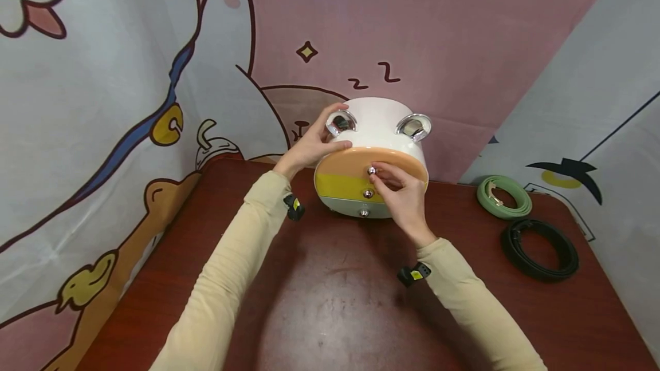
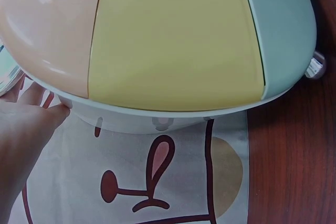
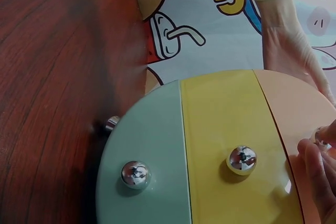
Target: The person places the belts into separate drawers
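A white rounded drawer box (image 1: 381,113) with silver ear-like rings stands at the back of the table. Its front has an orange drawer (image 1: 342,160), a yellow drawer (image 2: 173,40) and a green drawer (image 3: 152,140), each with a round silver knob. My right hand (image 1: 404,199) pinches the knob (image 1: 372,170) of the orange drawer between thumb and fingers. On the box's upper left side rests my left hand (image 1: 315,142), thumb along the front edge and fingers by the left silver ring (image 1: 341,122). All three drawers sit flush with the front.
To the right on the brown table (image 1: 330,302) lie a coiled green belt (image 1: 521,202) and, nearer, a coiled black belt (image 1: 541,271). A cartoon-printed cloth (image 1: 412,27) hangs right behind the box and along both sides.
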